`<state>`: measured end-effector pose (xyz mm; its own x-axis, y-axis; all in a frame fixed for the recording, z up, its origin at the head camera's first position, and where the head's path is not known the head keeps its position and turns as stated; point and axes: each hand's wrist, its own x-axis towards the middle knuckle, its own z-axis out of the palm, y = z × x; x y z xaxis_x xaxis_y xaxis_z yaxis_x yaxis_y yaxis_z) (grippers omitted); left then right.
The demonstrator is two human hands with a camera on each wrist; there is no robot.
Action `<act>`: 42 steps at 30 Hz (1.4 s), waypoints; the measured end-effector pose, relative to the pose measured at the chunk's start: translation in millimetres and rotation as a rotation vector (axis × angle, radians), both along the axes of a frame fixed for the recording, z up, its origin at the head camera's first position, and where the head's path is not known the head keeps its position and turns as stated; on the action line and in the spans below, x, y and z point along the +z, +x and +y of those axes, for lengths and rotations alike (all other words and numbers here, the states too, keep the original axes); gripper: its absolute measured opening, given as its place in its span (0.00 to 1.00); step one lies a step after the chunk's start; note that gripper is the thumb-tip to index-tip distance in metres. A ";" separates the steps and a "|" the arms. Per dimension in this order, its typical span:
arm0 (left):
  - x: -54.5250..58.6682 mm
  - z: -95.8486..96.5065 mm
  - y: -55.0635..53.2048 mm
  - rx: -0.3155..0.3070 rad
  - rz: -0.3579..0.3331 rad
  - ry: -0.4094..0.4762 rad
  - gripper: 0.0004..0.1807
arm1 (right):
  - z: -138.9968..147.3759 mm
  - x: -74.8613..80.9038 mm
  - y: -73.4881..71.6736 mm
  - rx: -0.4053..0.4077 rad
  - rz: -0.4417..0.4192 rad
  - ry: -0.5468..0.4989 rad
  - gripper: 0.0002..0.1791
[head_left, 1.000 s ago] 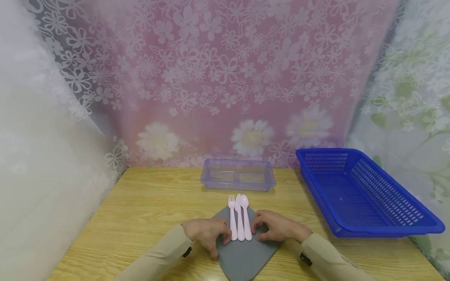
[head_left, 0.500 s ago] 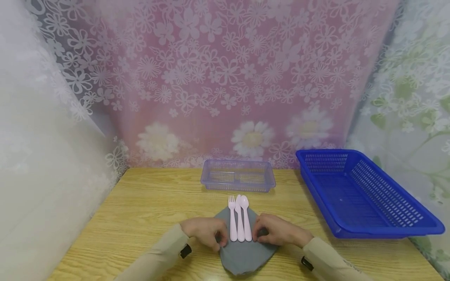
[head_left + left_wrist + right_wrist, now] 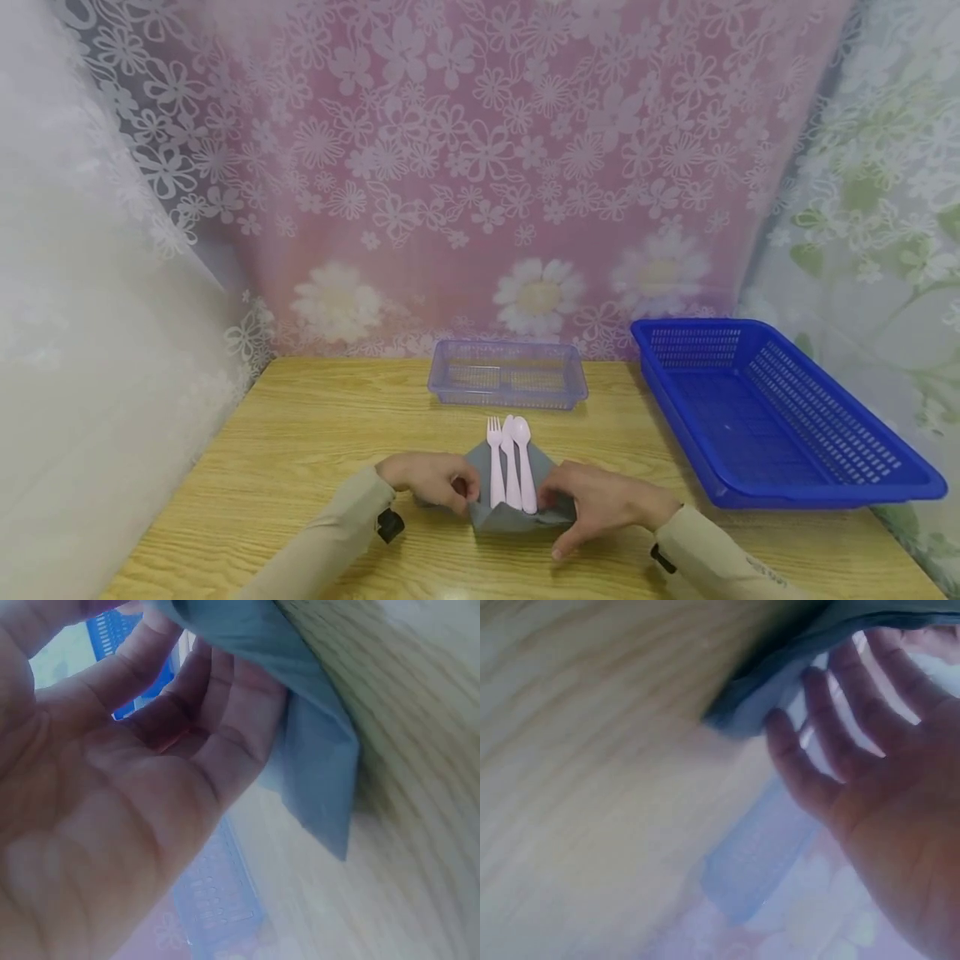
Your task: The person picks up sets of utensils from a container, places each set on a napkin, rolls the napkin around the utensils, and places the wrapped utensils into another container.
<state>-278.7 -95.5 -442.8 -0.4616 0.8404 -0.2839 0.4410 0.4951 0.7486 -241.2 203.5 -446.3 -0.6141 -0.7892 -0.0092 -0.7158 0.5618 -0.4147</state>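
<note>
A grey cloth napkin [image 3: 519, 522] lies on the table with its near corner turned up over the handle ends of a pale pink fork [image 3: 496, 467], knife [image 3: 512, 471] and spoon [image 3: 528, 477]. The cutlery lies side by side, heads pointing away. My left hand [image 3: 437, 481] pinches the fold's left side between thumb and fingers. On the right, my right hand [image 3: 600, 497] rests its fingers on the fold beside the spoon handle, thumb spread away toward the front. The left wrist view shows a loose napkin corner [image 3: 319, 761] hanging past the curled fingers.
Behind the cutlery stands a translucent purple basket [image 3: 508, 400]. A large blue plastic basket [image 3: 693, 433] takes up the table's right side. Flowered curtains [image 3: 480, 167] enclose the wooden table [image 3: 315, 433] at the back and sides.
The napkin's near corner has come up and away from me, folding over the handle ends. The left hand has moved slightly forward; the right thumb has spread off the cloth. The cutlery stays put.
</note>
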 end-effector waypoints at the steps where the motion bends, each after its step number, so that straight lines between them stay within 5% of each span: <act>1: 0.1 -0.2 -0.8 0.004 -0.004 0.006 0.03 | -1.7 0.8 0.4 0.004 0.024 0.008 0.21; 5: 1.6 -1.7 -2.0 0.019 -0.018 0.013 0.05 | -7.1 2.7 -0.6 0.020 0.096 -0.007 0.05; 10: 7.1 -2.3 2.1 0.005 -0.028 -0.033 0.19 | -6.3 1.4 -5.4 0.003 0.018 -0.072 0.07; 15: 10.5 4.2 7.2 -0.032 0.147 -0.003 0.12 | -4.3 -0.2 -10.4 -0.052 -0.074 -0.114 0.15; 20: 9.3 10.6 6.0 0.080 0.241 -0.010 0.20 | -6.7 0.2 -15.6 -0.158 -0.149 -0.131 0.21; 31: -6.1 19.9 -6.7 0.310 0.231 -0.037 0.26 | -20.4 -1.5 -24.0 -0.336 -0.210 -0.141 0.22; 42: -7.6 28.0 -4.5 0.419 0.273 -0.021 0.25 | -25.0 -4.2 -29.4 -0.374 -0.187 -0.128 0.19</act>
